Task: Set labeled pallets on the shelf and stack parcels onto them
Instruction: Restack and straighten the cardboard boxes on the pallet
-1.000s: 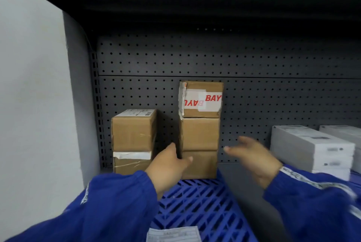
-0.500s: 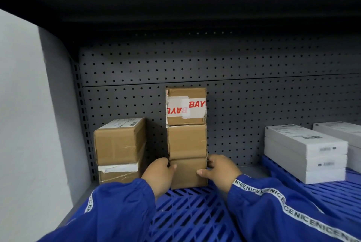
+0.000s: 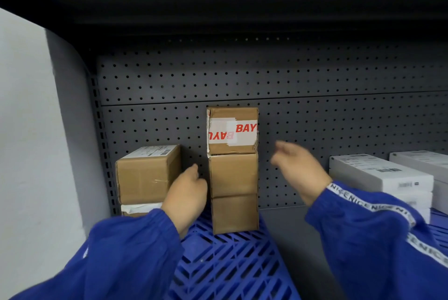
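The stack [image 3: 233, 169] of three brown parcels stood at the back of the blue pallet [image 3: 228, 265]. It looked light, stiff and tippy, best held low by both sides. The left hand [image 3: 185, 196] and right hand [image 3: 299, 170] flanked it, open and empty.

Both arms reach forward into the shelf bay, each in a blue sleeve gathered at the wrist; the right sleeve carries a white lettered stripe along its length. The left hand [image 3: 185, 196] is raised with its back to the camera, fingers [image 3: 194, 169] curled loosely inward, thumb side toward the right, holding nothing. The right hand [image 3: 301, 169] sits higher and well apart from the left, palm turned left and slightly down, its fingers [image 3: 282, 148] spread loosely and blurred, also empty. Both wrists are bent a little upward from the forearms
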The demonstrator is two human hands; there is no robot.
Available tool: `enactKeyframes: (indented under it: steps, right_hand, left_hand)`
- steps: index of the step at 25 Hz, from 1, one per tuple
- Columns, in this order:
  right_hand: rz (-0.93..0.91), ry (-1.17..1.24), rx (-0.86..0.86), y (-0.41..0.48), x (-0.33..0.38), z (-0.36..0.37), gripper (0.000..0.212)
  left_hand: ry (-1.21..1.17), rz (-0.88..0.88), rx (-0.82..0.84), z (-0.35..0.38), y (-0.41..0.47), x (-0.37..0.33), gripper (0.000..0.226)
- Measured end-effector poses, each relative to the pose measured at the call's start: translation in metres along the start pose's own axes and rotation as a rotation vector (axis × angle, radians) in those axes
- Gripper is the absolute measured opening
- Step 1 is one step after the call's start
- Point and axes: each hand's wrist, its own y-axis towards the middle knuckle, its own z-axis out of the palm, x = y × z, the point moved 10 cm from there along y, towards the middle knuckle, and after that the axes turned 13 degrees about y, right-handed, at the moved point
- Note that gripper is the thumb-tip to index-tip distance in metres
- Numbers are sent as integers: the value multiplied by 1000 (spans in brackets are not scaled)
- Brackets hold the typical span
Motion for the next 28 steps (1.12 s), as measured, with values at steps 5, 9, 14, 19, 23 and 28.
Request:
enactKeyframes:
  steps: [5,9,14,19,23,28]
  right_hand:
    - [-137,203,12,12,39,17,52]
    - [-172,181,50,20,40,30,37]
    - [-183,133,25,22,37,30,38]
    - [-180,103,28,21,37,31,38]
    - [-177,87,36,21,38,31,38]
    - [-189,107,44,22,38,34,40]
  left_hand:
    - [-148,192,52,-11,-17,-45,58]
    - [-243,175,84,-4,-16,-56,48]
    - [-310,153,126,6,-11,-49,49]
    - [-315,171,143,8,-12,-50,53]
    - [-333,168,143,7,-11,-48,56]
    - [-357,177,150,7,-10,-48,58]
